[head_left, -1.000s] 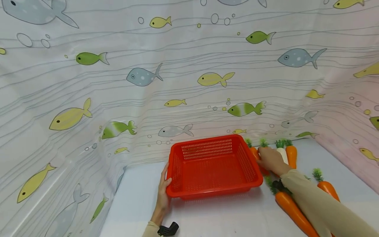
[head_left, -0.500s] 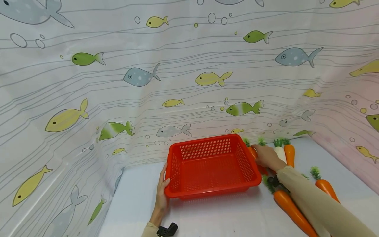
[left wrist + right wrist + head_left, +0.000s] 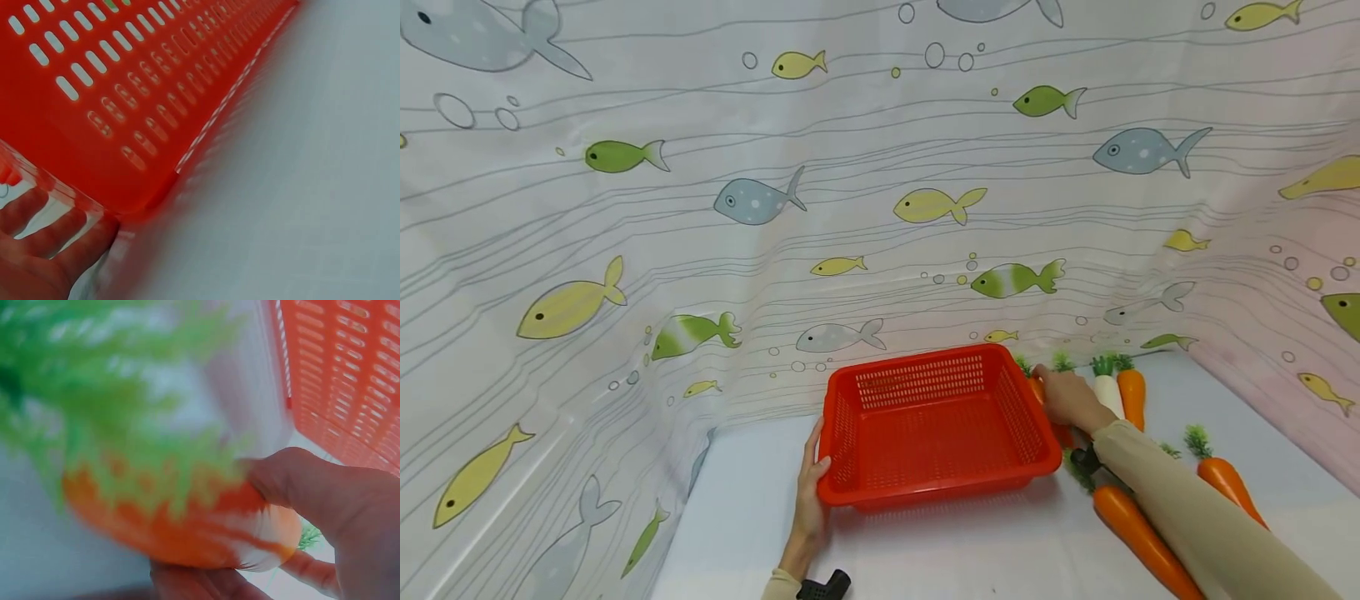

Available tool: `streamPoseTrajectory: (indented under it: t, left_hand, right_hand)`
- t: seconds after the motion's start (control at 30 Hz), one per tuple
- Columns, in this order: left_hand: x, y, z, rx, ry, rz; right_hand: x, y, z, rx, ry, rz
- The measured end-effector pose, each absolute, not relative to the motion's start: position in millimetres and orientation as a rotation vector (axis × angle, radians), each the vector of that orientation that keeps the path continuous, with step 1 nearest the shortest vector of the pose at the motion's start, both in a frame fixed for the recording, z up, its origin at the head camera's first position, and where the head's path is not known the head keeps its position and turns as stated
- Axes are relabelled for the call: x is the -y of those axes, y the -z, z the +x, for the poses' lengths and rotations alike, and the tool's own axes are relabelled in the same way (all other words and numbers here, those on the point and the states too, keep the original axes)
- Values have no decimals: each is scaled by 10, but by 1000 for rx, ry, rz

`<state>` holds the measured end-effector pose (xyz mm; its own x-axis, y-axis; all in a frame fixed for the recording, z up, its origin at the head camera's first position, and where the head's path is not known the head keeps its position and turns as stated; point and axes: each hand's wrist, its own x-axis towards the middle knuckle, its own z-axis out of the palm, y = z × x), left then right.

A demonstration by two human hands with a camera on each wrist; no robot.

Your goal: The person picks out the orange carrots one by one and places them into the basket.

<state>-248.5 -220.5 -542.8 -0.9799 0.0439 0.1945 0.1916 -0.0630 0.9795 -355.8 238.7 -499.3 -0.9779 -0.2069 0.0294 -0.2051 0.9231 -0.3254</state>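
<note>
A red plastic basket (image 3: 936, 446) with slotted walls stands on the white table, its inside bare. On its left side my left hand (image 3: 808, 500) grips the rim, thumb over the edge and fingers along the outer wall; in the left wrist view those fingers (image 3: 53, 234) lie against the basket. Just right of the basket, my right hand (image 3: 1071, 400) holds an orange carrot with a green leafy top. The right wrist view shows the carrot (image 3: 169, 525) between thumb and fingers; the hand hides most of it in the head view.
A white radish (image 3: 1107, 392) and another carrot (image 3: 1132, 396) lie behind the right hand. More carrots lie nearer, one (image 3: 1142, 537) partly under the right sleeve and one (image 3: 1228, 483) farther right. A fish-patterned curtain (image 3: 865, 233) surrounds the table.
My right hand has shifted slightly left, closer to the basket's side. The left hand keeps its hold on the rim. The head view has turned a little.
</note>
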Motion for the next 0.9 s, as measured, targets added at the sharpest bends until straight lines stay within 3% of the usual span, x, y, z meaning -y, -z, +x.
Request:
streamPoseTrajectory:
  t: [0.9]
  left_hand:
    - [2195,5423,-2471,2058,2227,-277]
  right_hand:
    - [-2539,4731,-3519,-2713,1128,-104]
